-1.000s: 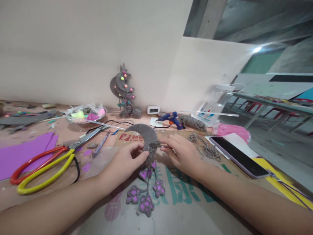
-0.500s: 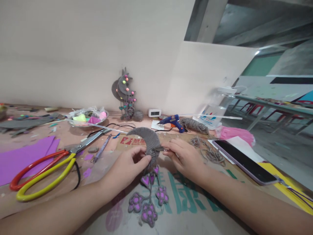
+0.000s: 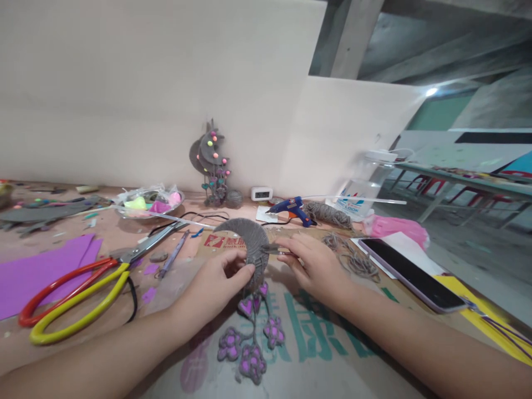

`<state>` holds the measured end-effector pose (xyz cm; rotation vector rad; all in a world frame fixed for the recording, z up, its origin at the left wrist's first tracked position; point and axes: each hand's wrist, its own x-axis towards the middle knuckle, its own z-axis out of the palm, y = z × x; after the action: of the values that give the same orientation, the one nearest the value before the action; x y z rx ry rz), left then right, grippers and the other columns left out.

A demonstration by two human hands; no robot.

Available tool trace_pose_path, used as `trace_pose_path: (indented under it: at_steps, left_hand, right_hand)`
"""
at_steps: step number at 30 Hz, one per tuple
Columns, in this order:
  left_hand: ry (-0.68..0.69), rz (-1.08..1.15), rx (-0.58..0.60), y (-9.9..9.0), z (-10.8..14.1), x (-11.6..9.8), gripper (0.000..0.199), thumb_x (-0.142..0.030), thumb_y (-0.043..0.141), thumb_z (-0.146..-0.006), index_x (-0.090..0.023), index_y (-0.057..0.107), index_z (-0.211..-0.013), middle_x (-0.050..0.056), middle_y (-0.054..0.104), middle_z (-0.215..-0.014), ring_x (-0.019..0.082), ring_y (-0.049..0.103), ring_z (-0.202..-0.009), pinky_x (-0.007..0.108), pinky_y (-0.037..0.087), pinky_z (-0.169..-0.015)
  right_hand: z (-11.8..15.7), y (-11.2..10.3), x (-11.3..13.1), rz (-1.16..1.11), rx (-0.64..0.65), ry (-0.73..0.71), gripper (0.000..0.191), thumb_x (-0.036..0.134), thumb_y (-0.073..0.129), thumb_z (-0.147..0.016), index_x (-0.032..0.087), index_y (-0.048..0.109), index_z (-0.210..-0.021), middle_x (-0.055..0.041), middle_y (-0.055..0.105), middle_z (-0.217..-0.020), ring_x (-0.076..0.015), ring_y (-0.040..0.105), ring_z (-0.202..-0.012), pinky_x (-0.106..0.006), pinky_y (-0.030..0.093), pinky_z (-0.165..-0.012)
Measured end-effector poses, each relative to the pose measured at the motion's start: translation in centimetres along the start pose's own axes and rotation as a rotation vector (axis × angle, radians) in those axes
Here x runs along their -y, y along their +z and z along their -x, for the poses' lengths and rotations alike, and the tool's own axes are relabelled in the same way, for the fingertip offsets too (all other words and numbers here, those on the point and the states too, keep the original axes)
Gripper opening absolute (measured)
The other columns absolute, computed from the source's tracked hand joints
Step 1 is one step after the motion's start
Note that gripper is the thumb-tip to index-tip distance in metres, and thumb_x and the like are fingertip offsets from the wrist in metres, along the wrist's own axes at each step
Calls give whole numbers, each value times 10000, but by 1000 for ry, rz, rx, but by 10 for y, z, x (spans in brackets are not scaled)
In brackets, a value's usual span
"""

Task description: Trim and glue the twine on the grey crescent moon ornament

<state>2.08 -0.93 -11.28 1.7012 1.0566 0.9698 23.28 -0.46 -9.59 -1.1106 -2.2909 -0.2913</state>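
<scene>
A crescent moon [image 3: 253, 238] wrapped in grey yarn stands tilted up at the middle of the cardboard. My left hand [image 3: 222, 277] pinches its lower part between thumb and fingers. Closed around slim metal tweezers [image 3: 285, 252], my right hand [image 3: 313, 263] is at the crescent's right edge, with the tips at the yarn there. Whether the tips grip a strand is too small to tell. Below the crescent, yarn-edged purple hearts [image 3: 246, 306] and flowers [image 3: 252, 363] hang on grey cords and lie on the cardboard [image 3: 332, 366].
Red-and-yellow-handled scissors [image 3: 78, 299], purple sheets [image 3: 45, 271] and a pen [image 3: 173, 254] lie left. Behind are a bowl of colourful bits [image 3: 149, 205], a decorated moon piece [image 3: 214, 160], a small clock [image 3: 261, 193], a blue glue gun [image 3: 291, 206] and grey yarn [image 3: 328, 214]. A phone [image 3: 411, 274] lies right.
The tweezers have pulled slightly away from the crescent's face to its right edge, and more of their prongs shows. My left hand keeps its pinch. The camera view has shifted slightly.
</scene>
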Motion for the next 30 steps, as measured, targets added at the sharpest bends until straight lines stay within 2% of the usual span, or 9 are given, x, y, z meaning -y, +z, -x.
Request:
trace_pose_path:
  at_steps: [6, 13, 18, 24, 30]
  left_hand:
    - [45, -10, -14, 0, 2, -2, 127, -287, 527, -795, -178, 573, -747, -35, 537, -650, 128, 490, -615, 217, 352, -557]
    - [15, 13, 3, 0, 3, -3, 143, -303, 525, -805, -177, 552, -743, -39, 508, -639, 120, 466, -599, 212, 334, -542]
    - [-21, 40, 9, -1, 0, -2, 154, -316, 518, -812, -170, 564, -798, -34, 524, -651, 122, 474, -595, 217, 338, -538]
    - [4, 36, -38, -1, -3, 4, 210, -360, 527, -806, -170, 505, -719, -43, 468, -642, 119, 462, -616, 217, 351, -575]
    - [4, 37, -58, -1, -3, 8, 212, -365, 530, -800, -171, 499, -722, -53, 449, -635, 113, 448, -603, 212, 344, -562]
  right_hand:
    - [1, 1, -1, 0, -1, -5, 209, 244, 440, -910, 175, 599, -1026, -63, 615, -808, -190, 537, -760, -304, 419, -671]
    - [1, 1, -1, -29, 33, 32, 215, 236, 438, -914, 184, 594, -1053, -58, 620, -830, -194, 545, -794, -313, 426, -704]
    - [1, -1, 1, -68, -11, 55, 246, 268, 433, -920, 170, 571, -1099, -70, 616, -841, -196, 555, -814, -310, 429, -715]
    - [1, 1, 1, -29, -6, 15, 230, 261, 448, -911, 166, 580, -1074, -62, 603, -801, -194, 545, -774, -301, 415, -687]
    - [1, 3, -1, -10, -10, 21, 226, 266, 455, -909, 164, 586, -1061, -61, 599, -795, -191, 539, -763, -294, 410, -683]
